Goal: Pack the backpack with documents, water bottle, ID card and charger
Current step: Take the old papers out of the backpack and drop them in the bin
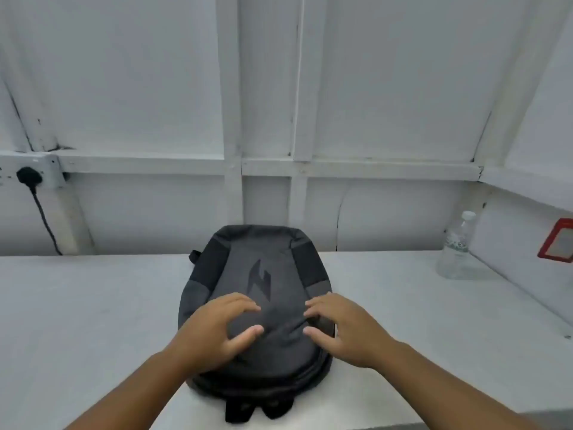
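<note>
A dark grey backpack lies flat on the white table, zipped closed, with a dark logo on its front panel. My left hand rests on its near left part with fingers spread. My right hand rests on its near right part, fingers apart too. Neither hand holds anything. A clear plastic water bottle with a white cap stands at the right, against the side wall. A red-framed ID card holder leans on the right wall, partly cut off by the frame edge. No documents or charger are in view.
The white table stretches to both sides of the backpack. A white panelled wall stands behind it. A black plug sits in a wall socket at the far left, its cable hanging down behind the table.
</note>
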The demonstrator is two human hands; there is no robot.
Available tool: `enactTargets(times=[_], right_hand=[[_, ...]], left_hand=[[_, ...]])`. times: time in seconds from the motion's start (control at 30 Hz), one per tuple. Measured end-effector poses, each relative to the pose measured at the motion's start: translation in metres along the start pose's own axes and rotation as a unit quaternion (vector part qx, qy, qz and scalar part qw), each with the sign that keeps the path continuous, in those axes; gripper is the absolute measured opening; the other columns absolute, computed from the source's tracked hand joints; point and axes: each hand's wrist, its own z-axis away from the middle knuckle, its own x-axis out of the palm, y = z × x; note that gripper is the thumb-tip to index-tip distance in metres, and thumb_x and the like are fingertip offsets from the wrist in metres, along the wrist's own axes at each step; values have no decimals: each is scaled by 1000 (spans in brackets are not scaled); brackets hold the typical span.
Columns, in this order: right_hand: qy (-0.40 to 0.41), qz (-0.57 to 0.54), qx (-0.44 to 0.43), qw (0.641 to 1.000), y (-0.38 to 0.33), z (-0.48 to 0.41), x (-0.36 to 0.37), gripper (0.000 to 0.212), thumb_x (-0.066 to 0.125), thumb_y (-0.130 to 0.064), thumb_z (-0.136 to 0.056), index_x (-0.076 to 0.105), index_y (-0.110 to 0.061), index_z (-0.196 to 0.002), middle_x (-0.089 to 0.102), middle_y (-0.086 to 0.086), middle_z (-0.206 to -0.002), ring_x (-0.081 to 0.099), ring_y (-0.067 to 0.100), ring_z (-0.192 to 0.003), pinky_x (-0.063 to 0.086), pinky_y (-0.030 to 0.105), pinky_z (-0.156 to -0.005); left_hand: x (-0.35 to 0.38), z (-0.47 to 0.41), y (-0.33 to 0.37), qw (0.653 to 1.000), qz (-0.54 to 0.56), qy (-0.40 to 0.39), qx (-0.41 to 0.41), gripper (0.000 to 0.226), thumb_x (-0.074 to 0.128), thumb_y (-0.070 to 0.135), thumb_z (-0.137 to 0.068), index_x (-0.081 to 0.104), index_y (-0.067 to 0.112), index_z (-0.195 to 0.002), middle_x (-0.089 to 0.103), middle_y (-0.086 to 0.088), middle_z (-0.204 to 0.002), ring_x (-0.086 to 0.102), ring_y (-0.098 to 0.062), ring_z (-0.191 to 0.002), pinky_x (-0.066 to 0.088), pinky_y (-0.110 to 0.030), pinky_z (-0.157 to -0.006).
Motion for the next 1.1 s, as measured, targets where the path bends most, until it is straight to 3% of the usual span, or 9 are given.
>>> enactTargets(times=[0.1,0.2,0.47,0.93,1.1], right_hand=[[-119,-10,-12,993,2,22,26,59,52,-70,-89,60,-34,-134,51,-18,-147,34,-5,-140,12,15,-121],[-111,-20,-21,993,5,30,37,66,56,-73,-85,57,-33,-137,48,-19,-149,27,-5,-145,4,10,-118],[-94,9,-48,994,10,31,43,64,60,-69,-87,59,-27,-136,52,-12,-148,32,2,-146,14,21,-124],[-75,-11,-39,996,12,36,56,62,54,-68,-89,62,-25,-133,56,-7,-144,39,9,-143,22,33,-125],[-78,-30,-29,996,11,33,56,53,55,-63,-90,65,-28,-129,59,-10,-135,44,10,-137,29,32,-120]], left_hand=[[11,22,-7,996,-20,-83,-16,58,52,78,-83,63,41,-126,59,28,-123,54,9,-113,45,-14,-99],[16,33,-11,994,-15,-104,-25,63,56,79,-81,61,39,-129,59,26,-124,53,8,-110,45,-14,-97],[20,38,-10,993,-11,-108,-38,62,57,74,-84,61,33,-130,62,19,-127,56,2,-113,48,-22,-99],[26,46,-8,993,-10,-107,-49,59,54,70,-86,67,27,-124,67,13,-122,58,-3,-113,46,-21,-98],[26,46,-12,993,21,-112,-43,58,70,71,-75,73,29,-116,70,12,-114,58,-3,-110,48,-22,-97]])
